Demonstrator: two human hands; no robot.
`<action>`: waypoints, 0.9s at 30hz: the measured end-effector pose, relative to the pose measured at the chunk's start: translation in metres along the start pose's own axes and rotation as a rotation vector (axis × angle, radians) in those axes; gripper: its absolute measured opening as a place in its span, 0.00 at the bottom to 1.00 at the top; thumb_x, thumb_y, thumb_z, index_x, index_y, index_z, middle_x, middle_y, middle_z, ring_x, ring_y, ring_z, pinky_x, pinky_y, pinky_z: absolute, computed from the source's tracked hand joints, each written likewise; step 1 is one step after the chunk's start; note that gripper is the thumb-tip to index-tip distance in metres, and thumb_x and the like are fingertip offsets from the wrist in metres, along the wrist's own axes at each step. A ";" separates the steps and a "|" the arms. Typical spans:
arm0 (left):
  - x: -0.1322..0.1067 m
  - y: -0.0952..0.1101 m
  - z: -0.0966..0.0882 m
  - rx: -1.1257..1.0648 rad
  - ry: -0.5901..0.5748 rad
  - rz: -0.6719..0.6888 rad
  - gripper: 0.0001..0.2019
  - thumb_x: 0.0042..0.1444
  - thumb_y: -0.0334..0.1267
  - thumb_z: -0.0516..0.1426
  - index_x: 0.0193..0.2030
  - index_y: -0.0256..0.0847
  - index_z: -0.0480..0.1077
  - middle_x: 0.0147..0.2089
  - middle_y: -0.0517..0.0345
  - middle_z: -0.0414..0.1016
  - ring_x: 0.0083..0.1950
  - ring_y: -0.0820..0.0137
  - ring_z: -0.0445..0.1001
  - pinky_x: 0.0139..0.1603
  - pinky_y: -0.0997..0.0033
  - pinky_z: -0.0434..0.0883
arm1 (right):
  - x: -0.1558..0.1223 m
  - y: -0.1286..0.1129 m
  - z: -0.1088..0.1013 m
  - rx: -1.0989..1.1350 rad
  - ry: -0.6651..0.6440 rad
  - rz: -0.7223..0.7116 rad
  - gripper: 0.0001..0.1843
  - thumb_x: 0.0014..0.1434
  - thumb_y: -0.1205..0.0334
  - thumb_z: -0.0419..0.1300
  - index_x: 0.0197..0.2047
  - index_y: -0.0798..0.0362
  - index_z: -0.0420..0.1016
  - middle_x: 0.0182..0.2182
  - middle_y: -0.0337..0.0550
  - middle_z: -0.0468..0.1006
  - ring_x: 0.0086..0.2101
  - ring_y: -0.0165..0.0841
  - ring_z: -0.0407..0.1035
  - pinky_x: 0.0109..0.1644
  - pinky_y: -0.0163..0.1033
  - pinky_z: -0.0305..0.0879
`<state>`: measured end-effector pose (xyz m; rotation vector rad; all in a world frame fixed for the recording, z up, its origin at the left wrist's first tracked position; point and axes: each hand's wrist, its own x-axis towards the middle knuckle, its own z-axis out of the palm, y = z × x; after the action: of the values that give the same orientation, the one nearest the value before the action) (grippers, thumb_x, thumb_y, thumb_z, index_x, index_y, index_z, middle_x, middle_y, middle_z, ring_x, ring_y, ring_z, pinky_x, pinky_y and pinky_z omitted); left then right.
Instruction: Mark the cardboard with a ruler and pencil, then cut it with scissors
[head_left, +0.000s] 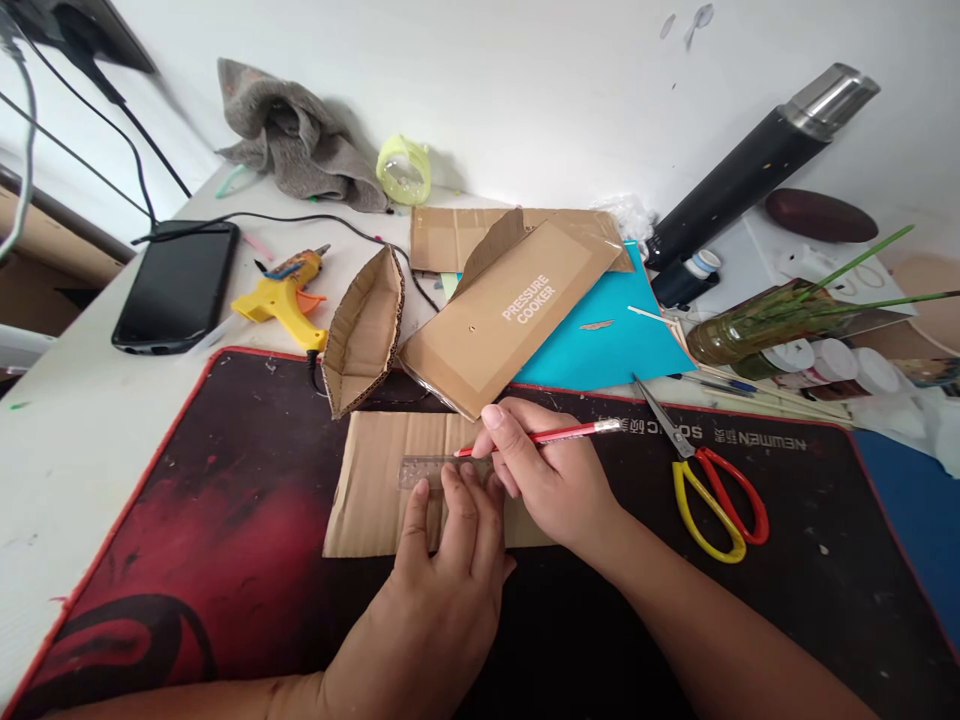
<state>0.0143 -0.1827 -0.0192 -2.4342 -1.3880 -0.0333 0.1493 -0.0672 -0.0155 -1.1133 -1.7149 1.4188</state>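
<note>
A flat piece of brown cardboard point(367, 500) lies on the dark desk mat. Across it rests a clear ruler point(412, 470), pressed down by the spread fingertips of my left hand point(450, 590). My right hand point(555, 480) is closed around a red pencil point(562, 434), whose tip touches the ruler's upper edge. The pencil's white eraser end points right. Part of the ruler and the cardboard's right side are hidden under my hands. Just behind the sheet stands a boat-shaped cardboard piece point(366, 330).
Scissors point(694, 460) with red and yellow handles lie to the right. Behind are a printed cardboard panel point(517, 310), blue sheet point(600, 350) and black thermos point(750, 180). A yellow glue gun point(281, 295), phone point(176, 285) and grey cloth point(296, 145) are at the left back.
</note>
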 end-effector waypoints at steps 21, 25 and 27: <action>0.000 0.001 0.001 0.015 -0.001 0.002 0.30 0.75 0.48 0.51 0.68 0.23 0.76 0.64 0.30 0.82 0.64 0.43 0.79 0.60 0.44 0.80 | 0.000 0.001 0.001 -0.049 -0.009 -0.016 0.27 0.81 0.45 0.53 0.33 0.49 0.76 0.16 0.31 0.67 0.17 0.28 0.63 0.25 0.36 0.63; -0.002 0.002 0.002 0.013 0.004 0.003 0.30 0.74 0.49 0.54 0.68 0.23 0.76 0.64 0.30 0.81 0.64 0.43 0.79 0.61 0.44 0.80 | -0.001 -0.001 0.000 0.068 0.018 -0.003 0.27 0.80 0.42 0.54 0.33 0.50 0.77 0.16 0.31 0.66 0.17 0.27 0.62 0.25 0.35 0.63; -0.002 0.002 0.003 0.014 -0.001 0.000 0.30 0.74 0.50 0.55 0.69 0.25 0.76 0.64 0.32 0.82 0.64 0.44 0.79 0.61 0.45 0.80 | 0.000 -0.005 -0.002 0.151 0.076 0.004 0.28 0.78 0.39 0.56 0.33 0.50 0.76 0.16 0.30 0.65 0.17 0.26 0.61 0.24 0.34 0.61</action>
<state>0.0144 -0.1842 -0.0225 -2.4230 -1.3848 -0.0219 0.1504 -0.0668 -0.0101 -1.0743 -1.5267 1.4636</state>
